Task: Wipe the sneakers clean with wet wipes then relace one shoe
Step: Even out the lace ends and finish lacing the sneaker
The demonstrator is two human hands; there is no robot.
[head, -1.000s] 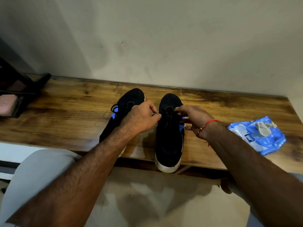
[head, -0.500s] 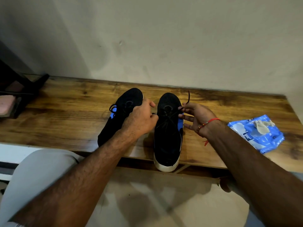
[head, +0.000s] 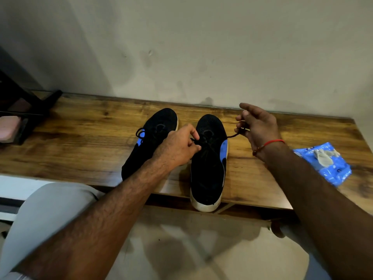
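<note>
A wooden bench (head: 80,142) stretches in front of me, its far edge against a plain, stained cream wall (head: 201,47). Below the bench lies a pale tiled floor (head: 201,249). A dark rack (head: 24,110) stands at the bench's left end.

The blue wet-wipes pack (head: 327,164) on the wooden bench (head: 80,142) carries small print, too blurred to read. No other lettering shows anywhere.

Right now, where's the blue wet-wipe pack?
Head view, far right: the blue wet-wipe pack lies on the wooden bench, right of the right hand and the black sneakers.
</note>
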